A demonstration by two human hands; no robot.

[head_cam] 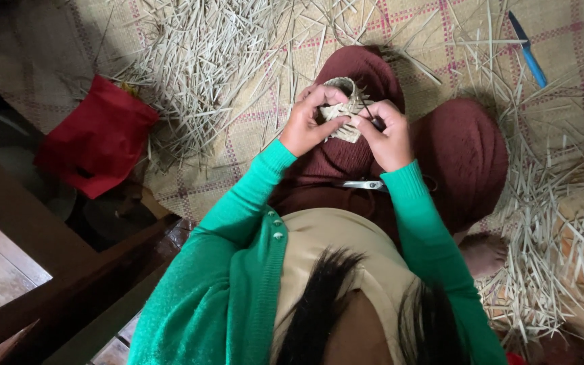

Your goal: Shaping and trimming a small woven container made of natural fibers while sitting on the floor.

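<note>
Woven straw matting (251, 135) lies under you, littered with pale cut strips (197, 54). You're mid-weave, it seems: your left hand (305, 125) pinches the small pale woven-strip basket piece (345, 108), and your right hand (388, 135) grips its other edge, fingers closed narrow around it. It sits between your fingertips, above your dark red lap. Next, I judge, a strip needs tucking tight. Silver scissors (365, 184) rest below your right wrist.

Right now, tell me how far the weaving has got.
Done: the small woven basket already has a closed rounded body and a rim. In hand: the left hand steadies it while the right hand works a loose strip at its side. Left: strip ends stick out untrimmed; scissors lie unused on the lap.
</note>
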